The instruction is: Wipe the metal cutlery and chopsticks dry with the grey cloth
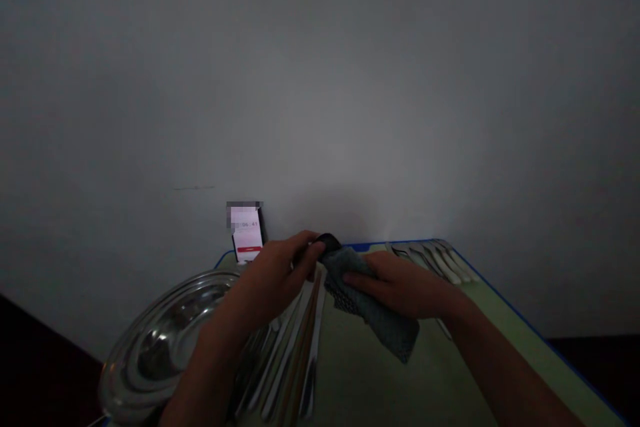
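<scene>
My left hand [293, 263] is closed on a dark, rounded utensil [329, 240], raised over the far part of the table; its exact kind is hard to make out in the dim light. A blue-grey cloth [370, 300] is gripped in my right hand [400, 280], its upper end pressed against the dark utensil and its lower corner hanging free. Below my left hand, a bunch of long cutlery [280, 367] lies on the table, partly covered by my left arm. Wooden chopsticks [304, 353] are among those pieces.
A shiny metal basin [133, 353] stands at the left, partly behind my left forearm. A phone [248, 235] leans on the wall behind it. Spoon- or fork-like cutlery [440, 260] lies in a row at the back right of the pale green, blue-edged table [505, 340].
</scene>
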Demonstrator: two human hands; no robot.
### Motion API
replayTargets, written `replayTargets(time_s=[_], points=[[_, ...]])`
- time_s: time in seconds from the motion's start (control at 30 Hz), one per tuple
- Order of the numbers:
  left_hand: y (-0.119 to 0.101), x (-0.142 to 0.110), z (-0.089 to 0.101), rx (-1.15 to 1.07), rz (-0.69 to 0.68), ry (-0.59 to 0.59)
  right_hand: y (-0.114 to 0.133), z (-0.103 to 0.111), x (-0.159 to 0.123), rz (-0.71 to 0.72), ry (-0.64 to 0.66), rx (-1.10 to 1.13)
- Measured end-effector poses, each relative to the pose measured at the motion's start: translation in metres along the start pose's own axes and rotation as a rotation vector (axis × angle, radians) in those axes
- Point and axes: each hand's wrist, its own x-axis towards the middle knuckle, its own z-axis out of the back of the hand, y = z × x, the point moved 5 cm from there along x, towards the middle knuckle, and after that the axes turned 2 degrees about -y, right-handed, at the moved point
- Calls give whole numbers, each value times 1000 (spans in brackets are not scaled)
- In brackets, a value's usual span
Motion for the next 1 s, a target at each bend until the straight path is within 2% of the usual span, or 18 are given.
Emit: replayTargets(time_s=[0.13,0.3,0.4,0.53,0.73,1.0], points=[[0,0,-1,16,-3,-22,-5,3,-3,-42,35,-37],[10,-4,11,-41,42,-114,-14,17,-12,-117,37,-25],[16,-7,10,-103,63,-28,-16,27,-17,-131,-9,-60],[18,-10,5,-166,47,70,-16,27,-16,-129,-18,-68],[12,-10,2,-149,31,86,-13,21,-9,-140,-28,-76],[3,-4,3,-116,-41,1,-11,19,-10,-139,-3,-37]])
